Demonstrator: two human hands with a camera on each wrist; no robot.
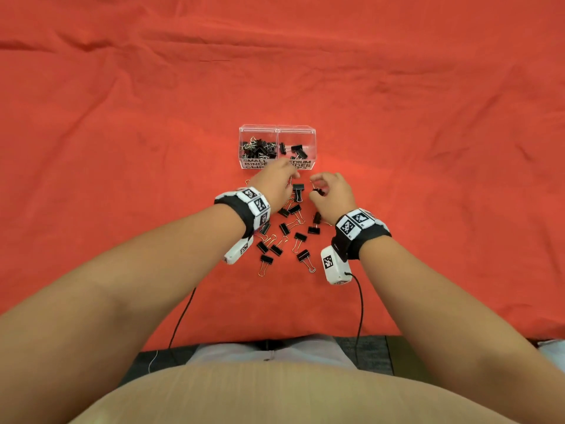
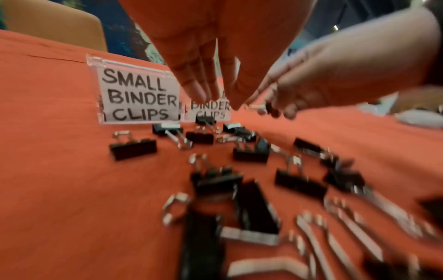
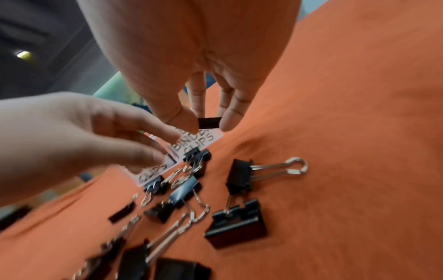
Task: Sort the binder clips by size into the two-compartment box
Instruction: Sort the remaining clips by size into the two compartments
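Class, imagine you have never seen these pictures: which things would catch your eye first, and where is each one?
First, the loose black binder clips scattered over the bright orange cloth between the two forearms. Just beyond them stands the clear two-compartment box, its left half crowded with small clips and its right holding only a few bigger ones. In front of it, the right hand pinches a small black clip, and the left hand hovers beside it.

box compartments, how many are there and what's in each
2. The left compartment, labelled small, holds a heap of small clips. The right compartment, labelled medium, holds a few bigger clips; some may be hidden behind the label.
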